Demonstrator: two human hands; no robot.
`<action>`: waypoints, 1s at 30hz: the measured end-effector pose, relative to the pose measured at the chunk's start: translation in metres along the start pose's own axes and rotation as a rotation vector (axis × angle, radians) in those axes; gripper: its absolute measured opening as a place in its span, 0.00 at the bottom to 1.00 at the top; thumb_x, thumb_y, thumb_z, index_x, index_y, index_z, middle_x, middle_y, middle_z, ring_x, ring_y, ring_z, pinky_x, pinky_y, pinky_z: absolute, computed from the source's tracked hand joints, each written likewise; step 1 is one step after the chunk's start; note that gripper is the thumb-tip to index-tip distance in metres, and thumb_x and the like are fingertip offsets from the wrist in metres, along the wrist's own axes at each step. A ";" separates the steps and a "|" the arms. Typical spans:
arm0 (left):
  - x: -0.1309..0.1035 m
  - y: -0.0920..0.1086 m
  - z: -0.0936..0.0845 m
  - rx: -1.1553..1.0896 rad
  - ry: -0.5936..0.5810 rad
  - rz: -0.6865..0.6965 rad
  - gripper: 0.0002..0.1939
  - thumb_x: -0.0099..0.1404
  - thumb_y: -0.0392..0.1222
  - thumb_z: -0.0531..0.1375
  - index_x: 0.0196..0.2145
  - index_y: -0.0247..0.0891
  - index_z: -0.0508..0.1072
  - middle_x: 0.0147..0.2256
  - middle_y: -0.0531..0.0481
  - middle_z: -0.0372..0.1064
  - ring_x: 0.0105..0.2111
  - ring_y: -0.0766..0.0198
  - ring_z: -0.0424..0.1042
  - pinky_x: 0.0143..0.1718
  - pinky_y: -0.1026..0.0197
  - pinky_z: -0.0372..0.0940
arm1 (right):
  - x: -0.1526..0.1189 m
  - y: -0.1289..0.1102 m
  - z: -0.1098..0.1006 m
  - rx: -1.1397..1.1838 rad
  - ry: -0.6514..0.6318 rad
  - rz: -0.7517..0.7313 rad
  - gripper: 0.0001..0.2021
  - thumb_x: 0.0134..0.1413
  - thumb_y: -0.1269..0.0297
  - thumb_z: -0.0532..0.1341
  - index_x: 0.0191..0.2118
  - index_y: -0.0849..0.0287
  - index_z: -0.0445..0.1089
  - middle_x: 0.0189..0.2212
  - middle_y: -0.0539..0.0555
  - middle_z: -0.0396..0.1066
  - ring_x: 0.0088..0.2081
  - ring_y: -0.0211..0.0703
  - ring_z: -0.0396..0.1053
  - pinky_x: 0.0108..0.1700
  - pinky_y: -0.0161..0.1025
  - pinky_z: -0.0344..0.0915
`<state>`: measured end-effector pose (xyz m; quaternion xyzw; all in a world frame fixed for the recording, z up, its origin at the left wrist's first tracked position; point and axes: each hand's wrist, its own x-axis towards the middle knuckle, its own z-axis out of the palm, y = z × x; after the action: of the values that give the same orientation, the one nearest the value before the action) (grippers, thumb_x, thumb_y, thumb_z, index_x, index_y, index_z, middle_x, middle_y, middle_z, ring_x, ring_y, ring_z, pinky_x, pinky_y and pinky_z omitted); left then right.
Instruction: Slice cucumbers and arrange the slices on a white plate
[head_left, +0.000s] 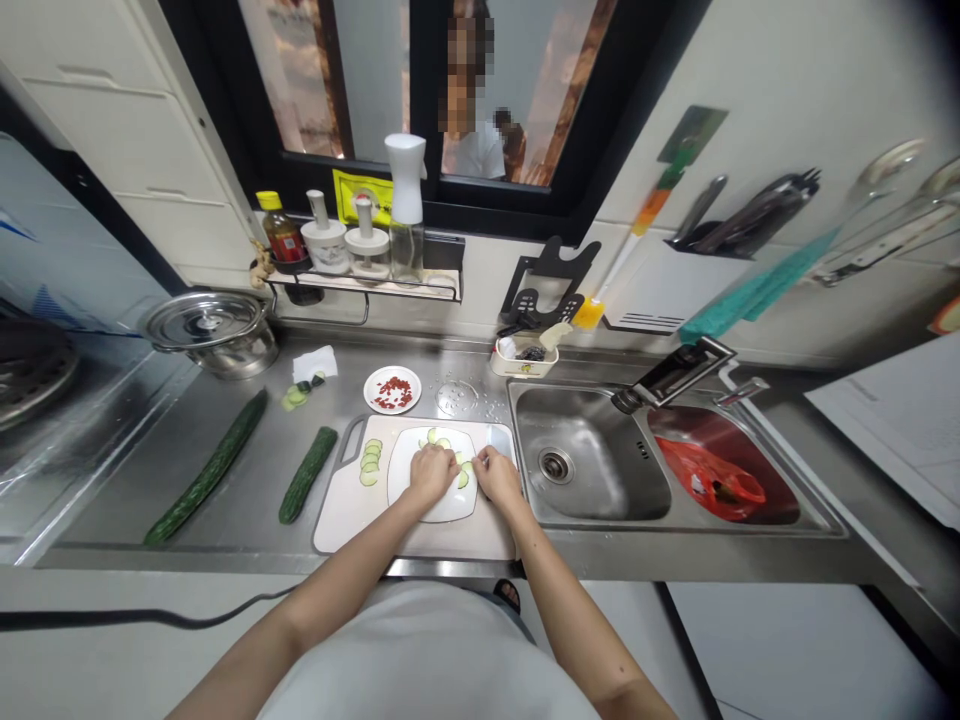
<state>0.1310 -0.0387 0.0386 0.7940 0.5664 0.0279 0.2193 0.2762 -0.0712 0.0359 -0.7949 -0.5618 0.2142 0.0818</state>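
Both hands are over a white square plate (pixel 409 500) that lies on a light cutting board (pixel 352 525). The fingers of my left hand (pixel 433 474) are curled together among the cucumber slices; what they hold is hidden. Beside it, my right hand (pixel 496 474) pinches the edge of a cucumber slice (pixel 466 467) at the plate's right side. More pale green slices lie along the plate's far rim. A short row of cucumber slices (pixel 370 462) rests on the board to the left of the plate.
Left of the board lie a cut cucumber (pixel 307 475) and a longer whole cucumber (pixel 210 470). A small plate of chopped red pieces (pixel 392 390) stands behind the board. To the right is a double sink (pixel 592 455) with a red bag (pixel 712 480). A lidded steel pot (pixel 217 335) stands back left.
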 end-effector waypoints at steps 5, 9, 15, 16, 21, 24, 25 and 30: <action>-0.003 -0.014 -0.007 -0.167 0.072 -0.058 0.10 0.64 0.44 0.56 0.36 0.42 0.76 0.36 0.49 0.75 0.42 0.59 0.70 0.42 0.61 0.60 | -0.009 -0.001 -0.005 0.134 0.151 -0.013 0.16 0.60 0.60 0.51 0.48 0.58 0.68 0.30 0.53 0.72 0.34 0.40 0.68 0.34 0.32 0.53; -0.012 -0.047 -0.014 -0.353 0.237 -0.129 0.10 0.63 0.44 0.56 0.37 0.43 0.76 0.37 0.51 0.75 0.39 0.62 0.70 0.40 0.63 0.60 | -0.021 0.002 -0.008 0.282 0.266 -0.068 0.18 0.59 0.59 0.49 0.47 0.61 0.69 0.29 0.52 0.71 0.30 0.40 0.67 0.33 0.32 0.55; -0.046 -0.111 -0.024 -0.430 0.410 -0.312 0.13 0.63 0.47 0.55 0.40 0.41 0.75 0.36 0.50 0.75 0.37 0.62 0.72 0.37 0.64 0.61 | -0.037 0.010 -0.005 0.356 0.275 -0.091 0.18 0.57 0.57 0.49 0.42 0.61 0.71 0.28 0.54 0.71 0.29 0.41 0.66 0.33 0.34 0.56; -0.053 -0.120 -0.025 -0.413 0.412 -0.354 0.14 0.63 0.48 0.55 0.41 0.41 0.75 0.36 0.50 0.75 0.37 0.62 0.72 0.36 0.64 0.61 | -0.039 0.010 -0.003 0.361 0.272 -0.092 0.18 0.57 0.57 0.49 0.42 0.61 0.71 0.28 0.54 0.71 0.29 0.41 0.66 0.33 0.34 0.57; -0.074 -0.144 -0.021 -0.254 0.299 -0.501 0.16 0.60 0.51 0.56 0.43 0.45 0.74 0.38 0.50 0.75 0.39 0.57 0.72 0.36 0.62 0.60 | -0.046 0.007 0.002 0.379 0.253 -0.092 0.18 0.57 0.56 0.49 0.40 0.60 0.71 0.28 0.54 0.71 0.28 0.41 0.66 0.33 0.34 0.57; -0.079 -0.144 -0.017 -0.186 0.244 -0.524 0.19 0.60 0.55 0.56 0.45 0.44 0.73 0.38 0.48 0.75 0.40 0.54 0.72 0.39 0.59 0.60 | -0.048 0.003 0.005 0.372 0.238 -0.096 0.17 0.57 0.57 0.48 0.39 0.59 0.71 0.27 0.53 0.71 0.27 0.41 0.65 0.32 0.34 0.56; -0.079 -0.142 -0.015 -0.170 0.234 -0.528 0.20 0.59 0.55 0.56 0.45 0.44 0.73 0.38 0.47 0.75 0.41 0.54 0.72 0.40 0.58 0.60 | -0.049 0.001 0.006 0.366 0.232 -0.098 0.17 0.57 0.57 0.48 0.39 0.59 0.71 0.26 0.52 0.70 0.27 0.41 0.65 0.31 0.34 0.56; -0.073 -0.136 -0.011 -0.111 0.223 -0.526 0.19 0.59 0.55 0.56 0.43 0.42 0.73 0.39 0.46 0.74 0.42 0.51 0.71 0.42 0.54 0.60 | -0.051 -0.001 0.010 0.390 0.215 -0.126 0.17 0.58 0.56 0.48 0.38 0.59 0.70 0.25 0.52 0.70 0.26 0.41 0.64 0.31 0.34 0.57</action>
<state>-0.0183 -0.0660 0.0118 0.5987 0.7710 0.0882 0.1984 0.2574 -0.1194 0.0398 -0.7456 -0.5463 0.2273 0.3066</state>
